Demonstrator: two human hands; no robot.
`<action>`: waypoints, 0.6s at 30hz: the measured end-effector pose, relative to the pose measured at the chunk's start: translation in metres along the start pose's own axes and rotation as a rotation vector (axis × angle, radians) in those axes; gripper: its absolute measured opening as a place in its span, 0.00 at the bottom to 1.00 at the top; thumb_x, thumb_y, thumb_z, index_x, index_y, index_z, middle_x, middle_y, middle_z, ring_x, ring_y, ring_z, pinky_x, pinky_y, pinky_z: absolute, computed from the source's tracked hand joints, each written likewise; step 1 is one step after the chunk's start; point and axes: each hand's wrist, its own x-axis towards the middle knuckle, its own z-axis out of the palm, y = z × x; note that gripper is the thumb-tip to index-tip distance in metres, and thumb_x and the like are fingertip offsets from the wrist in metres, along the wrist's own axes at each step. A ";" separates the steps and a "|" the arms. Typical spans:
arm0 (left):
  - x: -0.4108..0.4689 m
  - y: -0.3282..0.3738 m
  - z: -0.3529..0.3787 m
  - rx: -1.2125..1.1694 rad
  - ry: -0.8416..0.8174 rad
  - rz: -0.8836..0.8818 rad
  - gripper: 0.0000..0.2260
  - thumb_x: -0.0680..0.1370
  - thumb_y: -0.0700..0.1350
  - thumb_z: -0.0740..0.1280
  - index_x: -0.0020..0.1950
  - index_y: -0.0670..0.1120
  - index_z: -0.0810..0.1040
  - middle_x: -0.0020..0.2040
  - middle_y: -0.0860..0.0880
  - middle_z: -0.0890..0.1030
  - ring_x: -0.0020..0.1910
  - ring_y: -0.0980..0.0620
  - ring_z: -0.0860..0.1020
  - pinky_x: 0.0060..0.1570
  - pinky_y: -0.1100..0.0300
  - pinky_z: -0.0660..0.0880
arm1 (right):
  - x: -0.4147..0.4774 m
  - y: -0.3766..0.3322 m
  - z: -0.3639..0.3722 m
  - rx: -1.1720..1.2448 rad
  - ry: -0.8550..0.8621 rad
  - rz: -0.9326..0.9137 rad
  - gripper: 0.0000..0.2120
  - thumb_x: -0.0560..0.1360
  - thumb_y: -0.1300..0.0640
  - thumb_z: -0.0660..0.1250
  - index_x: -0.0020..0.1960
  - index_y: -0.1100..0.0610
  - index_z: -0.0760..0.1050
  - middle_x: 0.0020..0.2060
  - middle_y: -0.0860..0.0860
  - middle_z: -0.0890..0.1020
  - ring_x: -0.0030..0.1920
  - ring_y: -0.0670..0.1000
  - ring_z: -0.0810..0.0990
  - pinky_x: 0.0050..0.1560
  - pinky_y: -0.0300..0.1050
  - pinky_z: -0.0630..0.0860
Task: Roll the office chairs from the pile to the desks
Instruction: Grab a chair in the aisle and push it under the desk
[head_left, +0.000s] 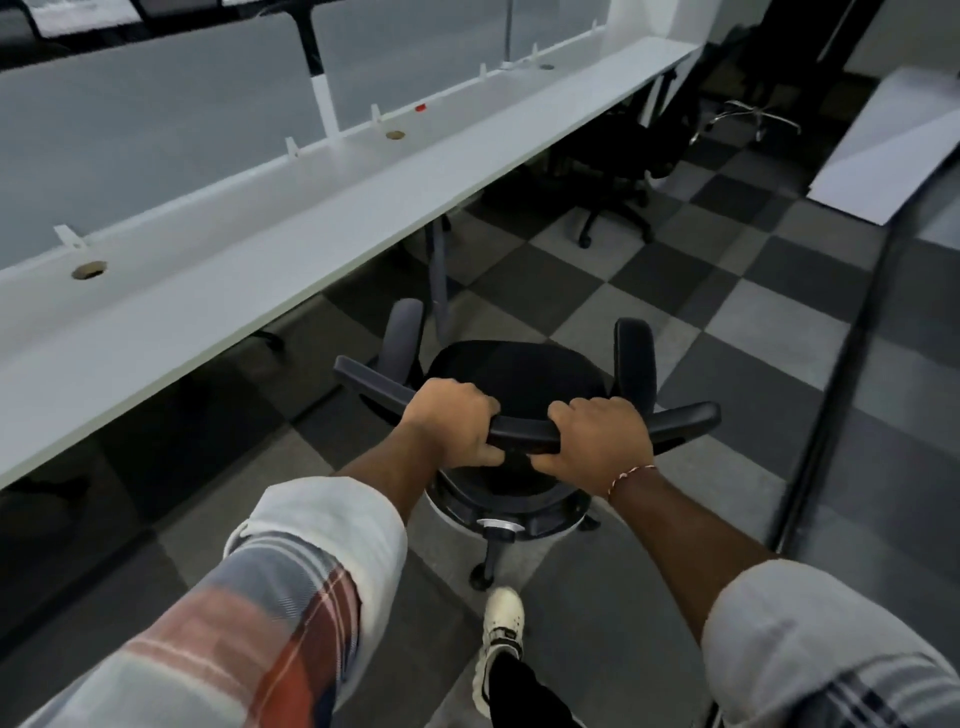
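Floor (727, 322): checkered carpet tiles in grey and dark grey, running the length of the aisle.

Desk (260, 270): one long white worktop, set diagonally from lower left to upper right. Grey partition screens (130, 130) stand along its far edge.

White panel (893, 145): lies flat at the right side, well apart from the desk.

Office chair (519, 374): black, with two armrests. It stands on the floor in the aisle, just beside the desk's front edge and not under it. The seat faces away from the person. Its left armrest is near a grey desk leg (439, 275).

Second chair (623, 150): black, partly tucked under the far stretch of the desk. A chrome chair base (748, 117) lies beyond it.

Left hand (452, 428): fingers curled over the top bar of the office chair's backrest, thumb underneath, clamped on it.

Right hand (602, 439): same grip on the same bar, just beside the left hand and not touching it. Plaid sleeves are rolled up on both arms.

Shoe (501, 618): white, on the floor directly behind the chair's base.

Cable holes (89, 270): round, spaced along the worktop.

Bracelet (631, 475): red and white thread, on the right wrist.

Red item (420, 107): small, on the worktop near the screens; too small to identify.
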 end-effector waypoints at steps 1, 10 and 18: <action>0.008 -0.002 -0.002 0.010 -0.006 0.020 0.16 0.74 0.66 0.63 0.45 0.53 0.74 0.40 0.54 0.78 0.38 0.53 0.76 0.37 0.57 0.66 | 0.001 0.002 0.000 -0.002 0.006 0.014 0.23 0.65 0.32 0.68 0.38 0.51 0.70 0.29 0.49 0.76 0.29 0.53 0.76 0.34 0.46 0.67; 0.082 0.001 -0.032 0.038 0.001 0.075 0.16 0.73 0.67 0.63 0.43 0.55 0.70 0.37 0.55 0.75 0.34 0.56 0.72 0.35 0.59 0.67 | 0.029 0.064 0.009 0.005 0.090 0.022 0.24 0.65 0.31 0.68 0.41 0.51 0.72 0.30 0.49 0.76 0.29 0.53 0.76 0.33 0.45 0.66; 0.141 0.038 -0.039 0.004 -0.004 0.075 0.17 0.73 0.68 0.62 0.43 0.55 0.70 0.39 0.55 0.77 0.37 0.54 0.75 0.38 0.57 0.73 | 0.035 0.140 0.024 0.058 0.109 0.000 0.24 0.61 0.33 0.74 0.36 0.53 0.72 0.27 0.49 0.74 0.26 0.53 0.74 0.33 0.46 0.70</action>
